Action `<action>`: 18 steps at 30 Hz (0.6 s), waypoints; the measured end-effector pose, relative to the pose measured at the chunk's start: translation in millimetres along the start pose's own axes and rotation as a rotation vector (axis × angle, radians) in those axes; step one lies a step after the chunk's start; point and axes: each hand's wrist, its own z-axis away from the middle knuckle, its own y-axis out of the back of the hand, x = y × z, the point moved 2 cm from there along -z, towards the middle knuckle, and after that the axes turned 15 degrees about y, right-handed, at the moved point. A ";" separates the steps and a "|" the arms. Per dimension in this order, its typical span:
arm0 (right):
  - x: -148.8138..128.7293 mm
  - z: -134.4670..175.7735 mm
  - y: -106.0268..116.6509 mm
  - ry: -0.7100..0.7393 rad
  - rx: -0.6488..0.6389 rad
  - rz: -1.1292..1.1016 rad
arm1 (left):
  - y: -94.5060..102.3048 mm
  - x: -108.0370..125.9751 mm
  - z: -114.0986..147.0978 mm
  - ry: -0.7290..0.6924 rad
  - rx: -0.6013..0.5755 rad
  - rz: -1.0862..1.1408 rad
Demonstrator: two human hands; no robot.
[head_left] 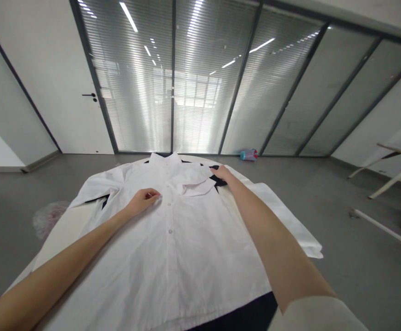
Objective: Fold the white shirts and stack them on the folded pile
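Observation:
A white button-up shirt [200, 248] lies spread face up, its collar at the far end. My left hand [145, 201] rests on its chest beside the button strip, fingers curled and tips pinched at the cloth. At the far right shoulder, my right hand [222, 173] is closed on the edge of a white sleeve [196, 181] folded inward over the chest. Dark cloth [245, 315] shows beneath the hem and around the shoulders. Another long white piece of cloth [288, 218] hangs over the right side; whether it belongs to this shirt I cannot tell.
Under the clothes stands a pale table [62, 230] with a rounded far edge. A clear plastic bag [50, 218] is on the floor at left. A blue and pink bundle [248, 155] lies by the glass partition. Table legs [389, 184] and a white bar [386, 230] are at right.

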 end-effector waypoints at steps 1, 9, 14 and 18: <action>-0.5 0.0 -7.9 -0.035 0.014 -0.018 | -1.7 -1.2 0.1 -0.019 0.001 -0.011; -51.3 -4.0 -17.1 -0.094 0.231 -0.114 | 2.3 -2.0 5.6 0.035 -0.039 0.164; -145.1 31.7 -6.3 0.768 0.455 -0.196 | 41.7 15.2 12.8 0.198 -0.172 0.592; -213.4 113.5 -28.8 1.416 0.388 0.016 | 74.5 29.8 37.1 0.367 -0.280 0.908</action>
